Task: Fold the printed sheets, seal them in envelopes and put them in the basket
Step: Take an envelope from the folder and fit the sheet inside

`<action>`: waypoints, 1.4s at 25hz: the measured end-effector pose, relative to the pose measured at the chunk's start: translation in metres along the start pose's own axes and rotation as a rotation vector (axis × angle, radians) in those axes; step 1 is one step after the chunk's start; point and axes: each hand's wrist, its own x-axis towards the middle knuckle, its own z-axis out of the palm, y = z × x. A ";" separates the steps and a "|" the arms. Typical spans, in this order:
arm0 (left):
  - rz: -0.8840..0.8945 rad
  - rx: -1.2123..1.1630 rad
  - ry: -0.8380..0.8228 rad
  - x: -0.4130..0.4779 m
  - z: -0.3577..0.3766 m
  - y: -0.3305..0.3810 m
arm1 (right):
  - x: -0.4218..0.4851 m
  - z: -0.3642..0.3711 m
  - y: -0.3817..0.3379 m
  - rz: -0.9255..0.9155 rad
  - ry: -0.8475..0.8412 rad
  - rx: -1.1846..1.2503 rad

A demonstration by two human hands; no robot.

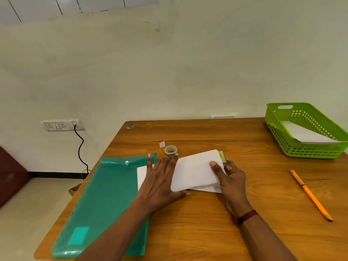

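A white folded sheet (195, 171) lies on the wooden table (207, 213) in front of me. My left hand (161, 180) lies flat with its fingers spread on the sheet's left end, its thumb at the near edge. My right hand (230, 178) grips the right end, thumb on top and fingers curled below. A small green-yellow object (221, 156) sticks out behind the sheet's far right corner. The green basket (308, 151) stands at the far right with a white envelope (306, 133) inside.
A teal plastic folder (101, 202) lies at the left, partly under the sheet. A tape roll (170, 150) and a small tape scrap (162, 144) sit behind the sheet. An orange pencil (310, 194) lies at the right. A wall socket (62, 125) with a black cable is left of the table.
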 end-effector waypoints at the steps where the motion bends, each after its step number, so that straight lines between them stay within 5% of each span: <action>1: -0.005 -0.018 0.002 0.001 0.002 0.003 | 0.000 0.001 0.001 0.007 -0.007 -0.016; 9: -0.040 -0.110 0.096 0.003 -0.001 -0.024 | 0.011 -0.025 -0.005 -0.260 0.114 -0.323; 14: -0.043 -0.076 0.120 -0.002 -0.016 -0.061 | 0.008 -0.028 0.017 -0.365 -0.195 -1.119; 17: -0.076 -0.073 0.049 -0.010 -0.021 -0.077 | 0.005 -0.022 0.019 -0.400 -0.258 -1.332; 29: -0.113 -0.110 -0.048 -0.016 -0.008 -0.096 | 0.000 -0.021 0.008 -0.288 -0.240 -1.182; 35: -0.140 -0.114 -0.049 -0.016 -0.007 -0.095 | 0.012 -0.033 0.002 -0.365 0.163 -1.162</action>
